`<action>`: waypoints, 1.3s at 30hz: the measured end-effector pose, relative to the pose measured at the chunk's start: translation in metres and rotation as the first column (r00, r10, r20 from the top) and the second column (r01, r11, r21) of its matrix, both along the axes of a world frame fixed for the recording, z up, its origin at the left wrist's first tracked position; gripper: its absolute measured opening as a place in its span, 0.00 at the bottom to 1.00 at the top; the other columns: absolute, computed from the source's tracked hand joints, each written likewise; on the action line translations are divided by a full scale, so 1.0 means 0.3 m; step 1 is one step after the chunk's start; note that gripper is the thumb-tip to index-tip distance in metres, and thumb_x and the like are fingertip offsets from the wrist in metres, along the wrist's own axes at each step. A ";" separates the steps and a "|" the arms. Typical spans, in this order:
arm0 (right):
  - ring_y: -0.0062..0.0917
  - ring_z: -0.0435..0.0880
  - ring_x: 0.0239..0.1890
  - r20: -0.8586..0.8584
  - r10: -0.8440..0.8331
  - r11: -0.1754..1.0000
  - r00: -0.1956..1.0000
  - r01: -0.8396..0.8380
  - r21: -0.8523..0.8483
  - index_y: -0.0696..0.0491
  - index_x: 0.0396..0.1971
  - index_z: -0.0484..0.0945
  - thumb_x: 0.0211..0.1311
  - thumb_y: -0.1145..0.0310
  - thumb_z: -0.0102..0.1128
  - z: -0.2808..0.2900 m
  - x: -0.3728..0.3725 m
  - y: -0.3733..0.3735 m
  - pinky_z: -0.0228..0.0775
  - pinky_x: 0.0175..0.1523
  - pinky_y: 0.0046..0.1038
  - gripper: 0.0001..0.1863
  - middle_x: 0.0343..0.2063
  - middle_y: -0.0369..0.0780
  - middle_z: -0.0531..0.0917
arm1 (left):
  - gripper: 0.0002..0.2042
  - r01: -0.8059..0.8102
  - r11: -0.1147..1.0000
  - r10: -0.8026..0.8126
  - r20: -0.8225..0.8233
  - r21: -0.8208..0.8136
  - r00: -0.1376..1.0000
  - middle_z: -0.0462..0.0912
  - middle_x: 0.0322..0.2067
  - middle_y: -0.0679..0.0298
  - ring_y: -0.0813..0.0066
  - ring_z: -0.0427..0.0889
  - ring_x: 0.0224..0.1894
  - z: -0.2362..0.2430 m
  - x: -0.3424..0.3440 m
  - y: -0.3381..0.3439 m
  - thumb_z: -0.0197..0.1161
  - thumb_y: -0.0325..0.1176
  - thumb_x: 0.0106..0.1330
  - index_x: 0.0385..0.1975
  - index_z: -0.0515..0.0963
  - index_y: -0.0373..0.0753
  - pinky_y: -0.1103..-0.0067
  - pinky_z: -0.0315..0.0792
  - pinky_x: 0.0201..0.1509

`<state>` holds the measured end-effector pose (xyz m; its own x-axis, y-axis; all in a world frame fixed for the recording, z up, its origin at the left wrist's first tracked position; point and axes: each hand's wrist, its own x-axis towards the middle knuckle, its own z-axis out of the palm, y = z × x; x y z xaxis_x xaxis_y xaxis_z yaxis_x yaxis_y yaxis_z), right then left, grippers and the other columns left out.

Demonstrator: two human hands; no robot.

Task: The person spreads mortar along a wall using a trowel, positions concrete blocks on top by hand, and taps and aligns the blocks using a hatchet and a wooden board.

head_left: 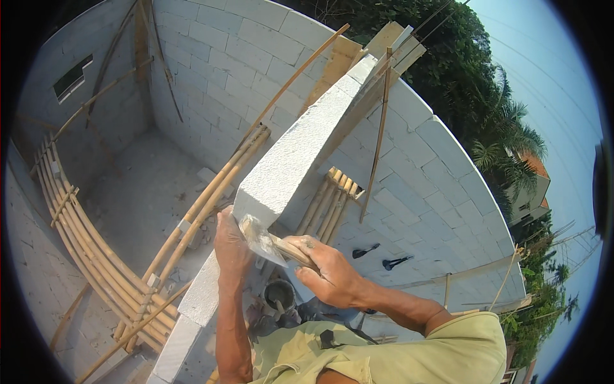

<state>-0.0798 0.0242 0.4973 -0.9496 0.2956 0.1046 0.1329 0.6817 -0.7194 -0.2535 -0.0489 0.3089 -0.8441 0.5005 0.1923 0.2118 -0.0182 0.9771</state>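
The right hand [332,272], clamped on the trowel [272,243], is pressing its blade leftward against the white block [281,173] end, where the left hand [231,246] is bracing, fingers together.

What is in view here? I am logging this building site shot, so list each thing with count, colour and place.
White block: one, white, tilted up on top of the wall, centre.
Trowel: one, grey blade with wooden handle, against the block's near end.
Block walls: white-grey, running left, far side and right.
Bamboo poles: many, tan, bundled lower left and leaning across the centre.
Small bucket: one, dark, below the hands.
Trees: green, upper right, beyond the wall.
Building: one, orange roof, far right.
Left hand: one, pressed against the block's near end.
Right hand: one, gripping the trowel handle.
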 end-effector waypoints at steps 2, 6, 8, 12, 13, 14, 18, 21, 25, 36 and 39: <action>0.49 0.85 0.38 0.050 0.042 0.998 0.998 -0.040 -0.039 0.55 0.69 0.69 0.67 0.71 0.62 0.001 -0.025 -0.061 0.79 0.46 0.40 0.30 0.47 0.50 0.79 | 0.31 0.007 0.998 -0.011 0.064 0.067 0.998 0.82 0.44 0.55 0.54 0.83 0.46 -0.043 -0.015 0.031 0.78 0.25 0.51 0.56 0.73 0.39 0.66 0.77 0.56; 0.44 0.83 0.32 0.128 0.232 0.972 0.964 -0.234 0.001 0.56 0.72 0.65 0.65 0.69 0.66 -0.047 -0.026 -0.140 0.79 0.37 0.40 0.36 0.42 0.47 0.75 | 0.33 -0.019 0.997 0.009 -0.125 -0.079 0.992 0.84 0.43 0.53 0.41 0.81 0.50 0.137 0.003 -0.001 0.79 0.28 0.45 0.55 0.74 0.40 0.56 0.62 0.77; 0.43 0.83 0.31 0.118 0.264 0.955 0.957 -0.276 0.108 0.56 0.72 0.64 0.64 0.68 0.67 -0.100 -0.027 -0.129 0.79 0.35 0.40 0.37 0.42 0.47 0.75 | 0.31 -0.009 0.998 0.002 -0.100 -0.069 0.995 0.84 0.44 0.53 0.41 0.81 0.51 0.143 -0.003 -0.020 0.78 0.30 0.47 0.54 0.74 0.40 0.52 0.61 0.76; 0.46 0.83 0.32 0.067 0.084 0.969 0.994 -0.097 0.228 0.57 0.69 0.67 0.64 0.69 0.67 -0.125 -0.035 -0.031 0.79 0.35 0.41 0.34 0.43 0.48 0.75 | 0.23 0.037 0.999 -0.020 -0.373 0.039 0.928 0.82 0.48 0.54 0.43 0.82 0.51 0.077 -0.027 -0.028 0.74 0.34 0.55 0.52 0.77 0.39 0.44 0.60 0.75; 0.48 0.84 0.33 0.011 -0.071 0.964 0.997 0.065 0.257 0.58 0.69 0.67 0.65 0.69 0.67 -0.147 -0.035 -0.012 0.79 0.34 0.41 0.33 0.44 0.49 0.76 | 0.23 0.031 0.999 -0.015 -0.370 0.036 0.929 0.82 0.48 0.54 0.43 0.82 0.51 0.036 -0.030 -0.020 0.74 0.34 0.55 0.52 0.77 0.39 0.44 0.60 0.75; 0.50 0.84 0.36 0.022 -0.103 0.970 0.994 0.096 0.222 0.59 0.66 0.68 0.65 0.70 0.66 -0.133 -0.034 -0.036 0.79 0.38 0.43 0.31 0.46 0.51 0.76 | 0.21 0.003 1.000 0.001 -0.433 0.010 0.901 0.82 0.49 0.54 0.44 0.82 0.51 0.031 -0.034 -0.009 0.72 0.35 0.58 0.51 0.78 0.39 0.43 0.59 0.74; 0.51 0.84 0.40 0.136 -0.008 0.986 0.991 -0.015 0.165 0.61 0.63 0.70 0.65 0.69 0.66 -0.102 -0.028 -0.070 0.78 0.42 0.44 0.29 0.46 0.53 0.77 | 0.20 -0.027 1.000 0.025 -0.240 -0.005 0.970 0.82 0.48 0.56 0.47 0.82 0.52 0.127 -0.016 -0.026 0.72 0.35 0.59 0.51 0.78 0.40 0.44 0.61 0.74; 0.52 0.84 0.41 0.231 0.164 0.959 0.959 -0.209 0.190 0.62 0.63 0.70 0.66 0.69 0.66 -0.109 -0.010 -0.062 0.78 0.44 0.44 0.28 0.46 0.53 0.77 | 0.25 0.011 0.995 -0.024 -0.135 -0.096 0.991 0.82 0.49 0.56 0.47 0.83 0.52 0.106 -0.017 -0.027 0.76 0.33 0.53 0.53 0.77 0.41 0.46 0.62 0.75; 0.49 0.85 0.38 0.088 -0.096 0.963 0.992 0.070 0.259 0.59 0.66 0.67 0.65 0.69 0.66 -0.120 -0.018 -0.041 0.78 0.42 0.42 0.31 0.45 0.50 0.77 | 0.33 -0.029 0.998 0.053 -0.567 0.051 0.822 0.83 0.49 0.57 0.47 0.83 0.52 0.019 -0.034 -0.013 0.79 0.31 0.47 0.56 0.74 0.43 0.53 0.63 0.77; 0.53 0.83 0.43 0.034 -0.005 0.984 0.999 -0.001 0.180 0.59 0.62 0.72 0.65 0.68 0.66 -0.146 0.006 -0.064 0.77 0.47 0.43 0.27 0.48 0.51 0.77 | 0.24 -0.024 0.997 0.044 -0.258 0.078 0.965 0.80 0.46 0.54 0.39 0.81 0.52 0.083 0.014 0.013 0.75 0.36 0.55 0.51 0.76 0.37 0.48 0.65 0.72; 0.54 0.82 0.44 0.197 0.138 0.986 0.971 -0.154 0.068 0.59 0.61 0.72 0.65 0.68 0.65 -0.114 0.024 -0.109 0.77 0.48 0.44 0.26 0.48 0.51 0.76 | 0.25 -0.020 0.993 -0.016 -0.302 -0.117 0.953 0.80 0.46 0.51 0.39 0.81 0.53 0.090 -0.004 -0.002 0.77 0.37 0.55 0.51 0.76 0.37 0.47 0.66 0.72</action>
